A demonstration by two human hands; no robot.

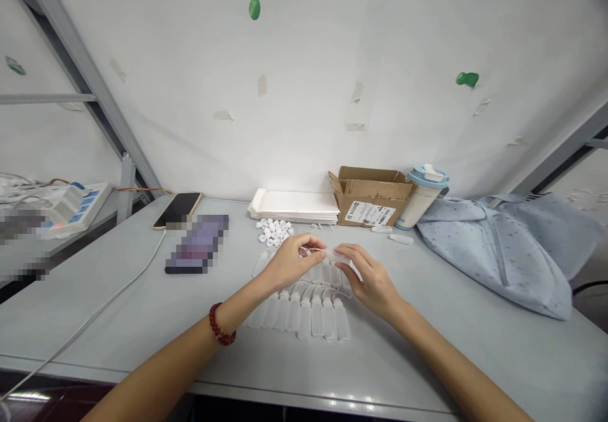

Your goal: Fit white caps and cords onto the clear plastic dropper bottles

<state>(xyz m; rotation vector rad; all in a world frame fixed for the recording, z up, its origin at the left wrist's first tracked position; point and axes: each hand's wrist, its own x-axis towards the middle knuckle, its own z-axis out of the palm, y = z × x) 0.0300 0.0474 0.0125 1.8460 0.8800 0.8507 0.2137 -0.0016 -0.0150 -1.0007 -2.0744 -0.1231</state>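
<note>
My right hand point(368, 277) grips a small translucent plastic squeeze bottle point(339, 256), lying sideways between thumb and fingers. At its left end, my left hand point(300, 258) is closed in a pinch on what looks like a thin white tube point(315, 249); the fingers partly hide it. Below both hands, a row of similar bottles point(317, 318) lies on the table, with thin curved tubes at their necks. Another group of bottles point(324, 274) lies behind that row, partly covered by my hands. A pile of small white caps point(274, 232) sits just beyond my left hand.
White envelopes point(297, 205), an open cardboard box point(373, 197) and a blue-lidded cup point(422, 201) stand along the wall. Two loose bottles point(401, 239) lie before the box. A blue cloth bag point(494, 257) is at right; a phone point(178, 211) with cable point(128, 279) at left.
</note>
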